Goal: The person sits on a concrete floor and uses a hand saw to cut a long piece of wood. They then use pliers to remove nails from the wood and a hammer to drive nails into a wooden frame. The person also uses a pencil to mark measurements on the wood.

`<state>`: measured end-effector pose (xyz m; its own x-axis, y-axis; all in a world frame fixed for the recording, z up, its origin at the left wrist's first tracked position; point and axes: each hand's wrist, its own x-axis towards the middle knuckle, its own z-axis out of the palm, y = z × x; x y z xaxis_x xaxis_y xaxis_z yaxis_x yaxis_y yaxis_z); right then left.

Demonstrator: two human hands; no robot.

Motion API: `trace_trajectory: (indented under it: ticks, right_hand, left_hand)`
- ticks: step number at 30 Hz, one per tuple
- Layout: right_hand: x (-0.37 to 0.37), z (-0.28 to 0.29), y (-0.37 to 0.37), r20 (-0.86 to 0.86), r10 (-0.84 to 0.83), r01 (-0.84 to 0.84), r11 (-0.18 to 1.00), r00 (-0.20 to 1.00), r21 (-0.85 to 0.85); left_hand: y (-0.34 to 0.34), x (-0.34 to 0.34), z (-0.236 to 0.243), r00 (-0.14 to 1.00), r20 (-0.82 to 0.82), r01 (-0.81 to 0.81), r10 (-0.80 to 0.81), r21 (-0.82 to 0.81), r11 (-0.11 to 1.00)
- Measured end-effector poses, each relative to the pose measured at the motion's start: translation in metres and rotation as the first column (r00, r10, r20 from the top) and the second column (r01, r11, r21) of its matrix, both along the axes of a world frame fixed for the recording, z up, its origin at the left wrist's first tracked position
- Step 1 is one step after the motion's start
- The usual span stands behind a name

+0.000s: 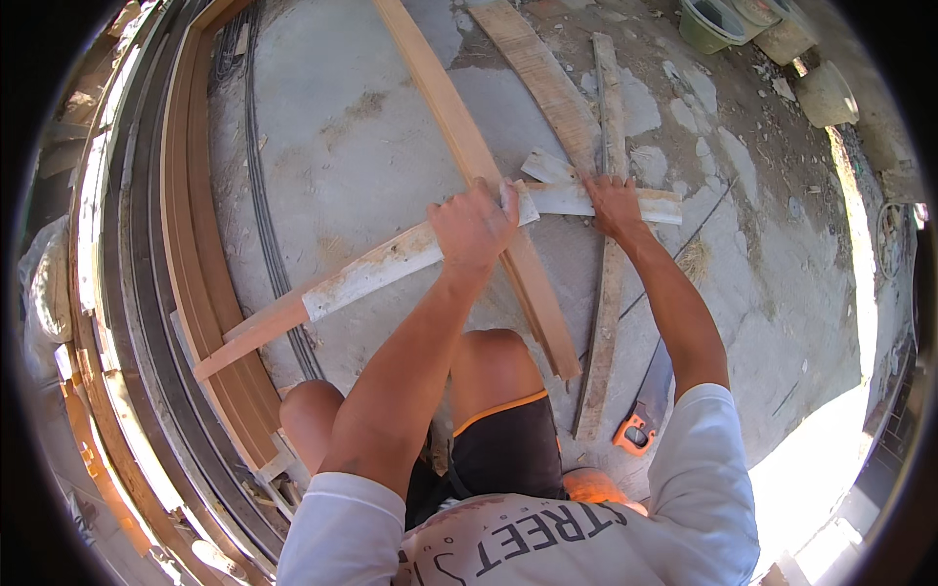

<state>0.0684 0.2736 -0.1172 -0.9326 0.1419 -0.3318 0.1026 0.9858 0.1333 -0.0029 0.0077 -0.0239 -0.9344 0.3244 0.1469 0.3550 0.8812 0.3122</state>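
A long reddish board with a white-painted stretch slants across the work, over a brown timber beam. My left hand is closed around this board near where it crosses the beam; part of the grip is hidden. To the right, a short white-painted board lies across a narrow weathered plank. My right hand holds it down from above, fingers over its far edge. Another short pale offcut sits just beyond, between the two hands.
Near my right knee lies a handsaw with an orange handle. A wide rough plank lies ahead. Brown door-frame timbers and thin dark rods run along the left. Buckets stand at the far right on concrete floor.
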Motion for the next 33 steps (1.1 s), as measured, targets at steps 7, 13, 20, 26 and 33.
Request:
trace_trajectory:
  ticks: [7, 13, 20, 26, 33]
  right_hand:
    - [0.133, 0.036, 0.019, 0.204, -0.657, 0.585, 0.432, 0.725, -0.686]
    - [0.249, 0.104, -0.041, 0.2, -0.867, 0.548, 0.097, 0.456, -0.831]
    - [0.306, 0.175, -0.113, 0.032, -0.894, 0.526, 0.233, 0.447, -0.818]
    - [0.228, 0.234, -0.193, -0.203, -0.775, 0.381, 0.498, 0.599, -0.779]
    - [0.156, 0.274, -0.286, 0.017, -0.522, 0.306, 0.472, 0.853, -0.826]
  left_hand:
    - [-0.001, -0.003, 0.0, 0.999, 0.034, 0.026, -0.027, 0.003, 1.0]
    - [-0.019, 0.0, 0.006, 0.991, -0.047, 0.135, -0.129, 0.183, 0.974]
    - [-0.117, -0.017, 0.019, 0.851, 0.082, 0.526, -0.52, -0.109, 0.844]
    - [-0.201, -0.021, 0.078, 0.912, 0.06, 0.384, -0.405, 0.217, 0.898]
    - [-0.366, 0.007, 0.15, 0.976, 0.084, 0.041, -0.202, 0.837, 0.546]
